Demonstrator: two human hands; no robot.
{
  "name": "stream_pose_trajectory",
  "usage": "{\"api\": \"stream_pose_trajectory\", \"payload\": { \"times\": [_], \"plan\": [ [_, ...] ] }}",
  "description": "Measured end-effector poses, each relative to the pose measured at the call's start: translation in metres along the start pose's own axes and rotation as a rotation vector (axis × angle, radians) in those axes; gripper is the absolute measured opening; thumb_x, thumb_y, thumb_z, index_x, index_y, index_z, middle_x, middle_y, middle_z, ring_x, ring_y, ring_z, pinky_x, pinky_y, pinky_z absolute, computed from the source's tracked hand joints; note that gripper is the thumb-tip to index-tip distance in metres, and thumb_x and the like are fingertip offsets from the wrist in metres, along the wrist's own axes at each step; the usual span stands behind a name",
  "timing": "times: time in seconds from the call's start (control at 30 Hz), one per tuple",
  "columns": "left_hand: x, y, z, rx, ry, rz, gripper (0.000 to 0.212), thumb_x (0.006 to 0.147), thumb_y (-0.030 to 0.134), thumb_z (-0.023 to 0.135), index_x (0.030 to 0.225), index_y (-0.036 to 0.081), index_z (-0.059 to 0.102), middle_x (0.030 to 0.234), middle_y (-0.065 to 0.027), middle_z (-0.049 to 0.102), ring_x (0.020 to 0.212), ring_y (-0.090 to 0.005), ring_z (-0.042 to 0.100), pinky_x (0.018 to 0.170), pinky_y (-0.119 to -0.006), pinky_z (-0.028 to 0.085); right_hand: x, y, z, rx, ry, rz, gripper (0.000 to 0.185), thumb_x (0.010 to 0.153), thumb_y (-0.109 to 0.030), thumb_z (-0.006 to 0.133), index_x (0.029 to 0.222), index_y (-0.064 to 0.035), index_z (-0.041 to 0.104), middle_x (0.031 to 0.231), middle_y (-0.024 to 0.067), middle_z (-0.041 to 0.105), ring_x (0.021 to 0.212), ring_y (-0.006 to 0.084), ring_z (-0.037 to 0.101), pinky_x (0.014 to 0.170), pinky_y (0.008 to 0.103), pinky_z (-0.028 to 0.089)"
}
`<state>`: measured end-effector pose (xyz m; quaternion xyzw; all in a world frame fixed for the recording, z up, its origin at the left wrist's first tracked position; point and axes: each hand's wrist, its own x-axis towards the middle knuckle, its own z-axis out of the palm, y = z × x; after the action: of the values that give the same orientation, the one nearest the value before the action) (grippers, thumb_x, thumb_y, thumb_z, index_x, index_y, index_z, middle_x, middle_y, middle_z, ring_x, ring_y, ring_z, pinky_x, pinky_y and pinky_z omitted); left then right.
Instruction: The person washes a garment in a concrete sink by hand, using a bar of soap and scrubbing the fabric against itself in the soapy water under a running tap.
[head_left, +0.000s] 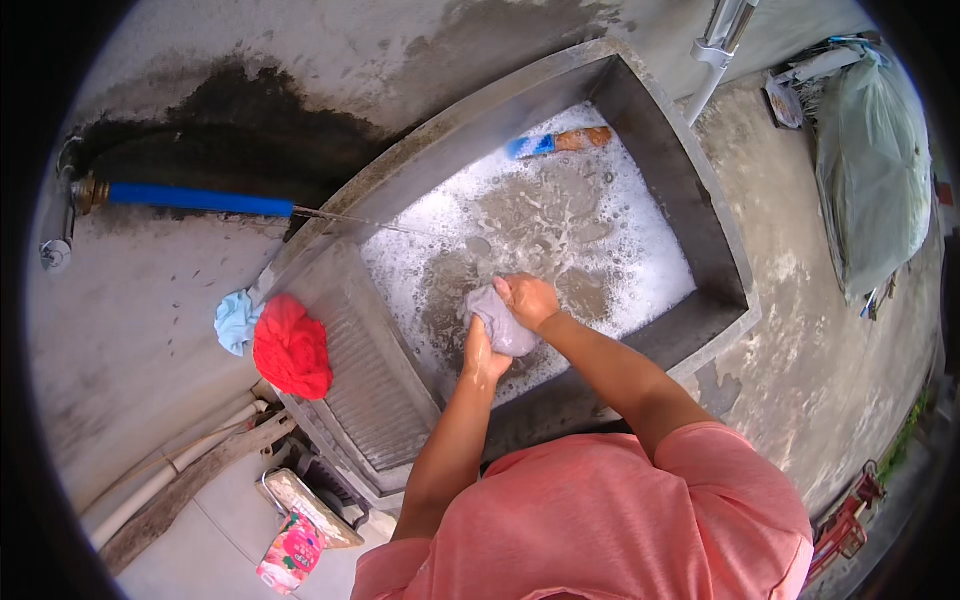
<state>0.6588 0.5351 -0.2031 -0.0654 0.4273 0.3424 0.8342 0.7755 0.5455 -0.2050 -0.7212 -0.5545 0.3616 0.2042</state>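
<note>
Between both hands is a wet, bunched grey-lilac cloth, held low over the foamy water of a concrete wash sink. My left hand grips it from the near left side. On the cloth's right, my right hand is closed around its upper edge. Water runs in a thin stream from a blue hose into the suds near the hands. Toward the far wall of the basin floats a brush with a brown part and a blue part, half covered by foam.
A ribbed washboard slab forms the sink's left side. On its outer corner lie a red cloth and a light blue cloth. A pink printed pouch is below left. A large plastic bag stands at right, beyond a white pipe.
</note>
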Motion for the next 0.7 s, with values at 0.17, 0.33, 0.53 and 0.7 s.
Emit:
{"api": "stream_pose_trajectory", "payload": {
  "times": [0.17, 0.33, 0.53, 0.7],
  "plan": [
    [-0.018, 0.014, -0.004, 0.023, 0.477, -0.073, 0.072, 0.084, 0.042, 0.054, 0.139, 0.014, 0.018, 0.14, -0.0167, 0.025, 0.129, -0.032, 0.026, 0.097, -0.053, 0.033, 0.017, 0.07, -0.048, -0.048, 0.296, 0.216, 0.045, 0.085, -0.05, 0.045, 0.096, -0.0108, 0.063, 0.114, 0.0201, 0.052, 0.107, 0.0375, 0.049, 0.082, 0.0456, 0.043],
    [-0.011, 0.025, -0.052, 0.255, 0.565, 0.032, 0.074, 0.082, 0.046, 0.054, 0.14, 0.018, 0.017, 0.139, -0.0185, 0.022, 0.128, -0.0358, 0.025, 0.095, -0.059, 0.031, 0.024, 0.07, -0.016, -0.274, 0.431, 0.604, 0.044, 0.084, -0.047, 0.049, 0.109, -0.0115, 0.056, 0.128, 0.0258, 0.036, 0.124, 0.0439, 0.026, 0.097, 0.0577, 0.023],
    [-0.004, 0.047, -0.065, 0.041, 0.017, 0.062, 0.067, 0.083, 0.061, 0.042, 0.12, 0.005, 0.045, 0.117, -0.0122, 0.051, 0.11, -0.0283, 0.049, 0.093, -0.041, 0.041, -0.051, -0.064, 0.033, 0.515, -0.165, -0.107, 0.029, 0.082, -0.034, 0.057, 0.075, -0.0058, 0.061, 0.08, 0.0133, 0.053, 0.075, 0.0327, 0.053, 0.068, 0.0415, 0.043],
    [-0.002, 0.027, -0.075, 0.036, -0.067, 0.084, 0.058, 0.087, 0.053, 0.039, 0.123, 0.007, 0.044, 0.12, -0.0109, 0.05, 0.112, -0.0283, 0.047, 0.097, -0.043, 0.037, -0.067, -0.085, 0.021, 0.174, 0.139, -0.547, 0.031, 0.081, -0.037, 0.058, 0.07, -0.0089, 0.06, 0.073, 0.0121, 0.051, 0.068, 0.0319, 0.055, 0.063, 0.0404, 0.047]
  ]
}}
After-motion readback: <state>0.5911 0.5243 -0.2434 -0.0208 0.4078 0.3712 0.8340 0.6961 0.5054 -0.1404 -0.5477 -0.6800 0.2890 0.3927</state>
